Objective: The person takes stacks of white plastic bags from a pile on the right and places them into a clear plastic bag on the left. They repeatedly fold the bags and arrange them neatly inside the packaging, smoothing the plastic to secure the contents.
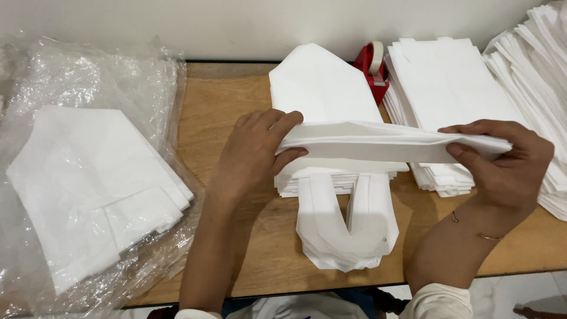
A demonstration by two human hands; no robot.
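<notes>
Both my hands hold a folded white fabric bag (pixel 378 143) stretched flat and level above the table. My left hand (pixel 254 150) pinches its left end between thumb and fingers. At the right end, my right hand (pixel 505 159) grips it the same way. Directly under the held bag lies a stack of white bags (pixel 322 88) with their looped handles (pixel 345 227) pointing toward me. The held bag hides the middle of that stack.
A clear plastic wrapper (pixel 88 77) holding more white bags (pixel 88 183) covers the left of the wooden table (pixel 224 112). A red tape dispenser (pixel 371 66) stands at the back. Stacks of white folded bags (pixel 449 82) fill the right, with another pile (pixel 540 59) at the far right.
</notes>
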